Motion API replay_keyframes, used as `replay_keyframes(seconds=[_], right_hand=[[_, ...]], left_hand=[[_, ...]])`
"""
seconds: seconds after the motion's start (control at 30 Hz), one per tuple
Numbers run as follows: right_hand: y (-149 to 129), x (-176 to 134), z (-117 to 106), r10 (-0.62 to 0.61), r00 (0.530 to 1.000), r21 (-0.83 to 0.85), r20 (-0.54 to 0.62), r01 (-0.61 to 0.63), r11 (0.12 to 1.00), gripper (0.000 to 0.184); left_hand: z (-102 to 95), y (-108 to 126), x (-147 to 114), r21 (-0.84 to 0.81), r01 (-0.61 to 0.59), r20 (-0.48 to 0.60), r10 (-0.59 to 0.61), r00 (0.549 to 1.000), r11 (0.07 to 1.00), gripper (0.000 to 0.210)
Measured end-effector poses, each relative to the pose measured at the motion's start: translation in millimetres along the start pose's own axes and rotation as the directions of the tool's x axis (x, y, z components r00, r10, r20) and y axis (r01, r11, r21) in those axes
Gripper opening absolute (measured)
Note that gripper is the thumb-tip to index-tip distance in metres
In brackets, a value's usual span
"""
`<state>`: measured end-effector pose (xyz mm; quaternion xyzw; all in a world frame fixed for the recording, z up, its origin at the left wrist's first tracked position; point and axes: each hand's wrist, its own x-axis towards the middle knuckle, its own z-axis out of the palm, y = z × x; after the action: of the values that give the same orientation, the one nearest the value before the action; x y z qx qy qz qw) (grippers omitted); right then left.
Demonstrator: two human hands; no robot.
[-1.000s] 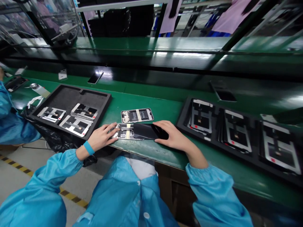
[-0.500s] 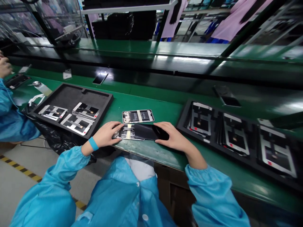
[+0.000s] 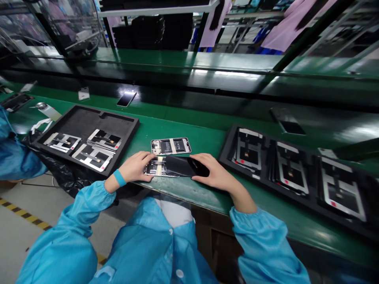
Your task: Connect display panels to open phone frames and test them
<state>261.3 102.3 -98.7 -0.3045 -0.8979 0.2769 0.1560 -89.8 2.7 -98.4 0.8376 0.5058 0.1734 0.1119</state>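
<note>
My left hand (image 3: 138, 167) grips the left end of an open phone body (image 3: 152, 169), thumb along the near edge and fingers along the far one. A strip of pale tape crosses the body's bared inside. My right hand (image 3: 211, 170) is closed on the right end of a glossy black phone screen (image 3: 180, 166), which covers the right part of that body. Just behind lies a second opened phone (image 3: 171, 146), its black battery showing under another pale strip. Whether screen and body are joined I cannot tell.
On the left, a black foam tray (image 3: 130, 132) holds several screen parts. Another foam tray (image 3: 268, 157) with stacked screens stands on the right. Farther back lie a lit phone (image 3: 126, 98) and a dark phone (image 3: 291, 127). A co-worker's blue sleeve (image 3: 17, 154) shows at far left.
Both hands keep their hold on the phone body and screen, almost unmoved. The view has shifted slightly, and the co-worker's hand at far left is out of sight.
</note>
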Motion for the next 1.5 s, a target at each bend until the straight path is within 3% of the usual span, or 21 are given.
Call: replay_keyframes(seconds=[0.33,0.87,1.03,1.2,1.5], right_hand=[[0,0,0,-0.013,1.0,0.004,-0.002,0.013,1.0,0.068],[3,-2,2,-0.01,1.0,0.016,-0.009,0.01,1.0,0.07],[-3,-2,2,-0.024,0.997,0.052,-0.068,0.027,0.998,0.087],[-12,-1,2,-0.105,0.978,0.027,-0.182,0.111,0.993,0.1],[-14,-1,3,-0.098,0.976,0.051,-0.192,0.109,0.993,0.109]], left_hand=[[4.4,-6,-7,-0.081,-0.004,-0.01,0.003,1.0,0.997,0.085],[9.3,2,0,-0.163,-0.058,-0.078,0.046,0.996,0.985,0.065],[15.3,-1,-6,-0.116,-0.05,-0.077,0.041,0.996,0.992,0.075],[19.7,-3,-10,-0.095,-0.052,-0.08,0.045,0.996,0.994,0.073],[18.2,-3,-9,-0.102,-0.05,-0.086,0.041,0.995,0.994,0.067]])
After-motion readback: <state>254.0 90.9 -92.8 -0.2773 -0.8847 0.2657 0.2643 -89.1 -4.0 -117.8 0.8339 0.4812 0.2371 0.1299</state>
